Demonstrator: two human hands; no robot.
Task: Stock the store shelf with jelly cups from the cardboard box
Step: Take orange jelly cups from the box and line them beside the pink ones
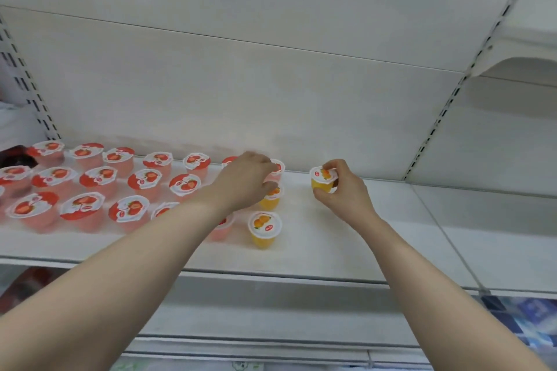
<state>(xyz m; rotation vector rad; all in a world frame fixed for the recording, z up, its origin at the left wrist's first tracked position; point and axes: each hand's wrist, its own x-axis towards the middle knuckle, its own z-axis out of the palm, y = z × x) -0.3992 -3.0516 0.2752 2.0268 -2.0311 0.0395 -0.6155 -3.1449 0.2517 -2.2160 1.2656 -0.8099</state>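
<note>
Several pink strawberry jelly cups (84, 208) stand in rows on the left half of the white shelf (346, 244). An orange jelly cup (264, 229) stands alone near the front, right of the rows. My left hand (244, 181) reaches to the back and grips another orange jelly cup (269, 200), with a pink cup (275, 170) just behind its fingers. My right hand (340, 187) holds a third orange jelly cup (323, 179) by its rim, resting on the shelf further right. The cardboard box is out of view.
The shelf's back panel (271, 93) rises right behind the cups. Slotted uprights (446, 108) stand at both sides. The shelf surface right of my right hand is bare. A lower shelf edge (271, 343) and packaged goods (527, 319) show below.
</note>
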